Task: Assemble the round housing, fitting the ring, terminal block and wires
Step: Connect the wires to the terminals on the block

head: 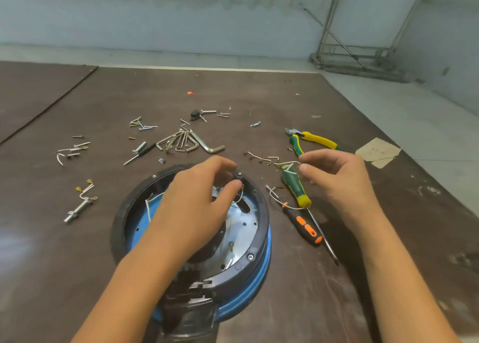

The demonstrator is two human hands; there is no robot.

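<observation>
The round blue housing (261, 278) lies on the brown table, with a black ring (263, 213) screwed round its rim and a silver plate (243, 226) inside. My left hand (199, 195) reaches into the housing and its fingertips pinch a thin white wire (240, 196) near the far rim. To the right of the housing my right hand (337, 171) pinches another white wire (287, 164) above a green-handled screwdriver (295, 184). A further white wire (148, 208) curls inside the housing at the left. A black block (189, 309) sits at the near edge of the housing.
Yellow-green pliers (311, 139) and a black-orange screwdriver (305, 226) lie right of the housing. Hex keys (186, 142), loose screws (141, 125), bolts (77, 210) and short terminal wires (70, 152) are scattered across the table behind and to the left. A paper scrap (377, 152) lies far right.
</observation>
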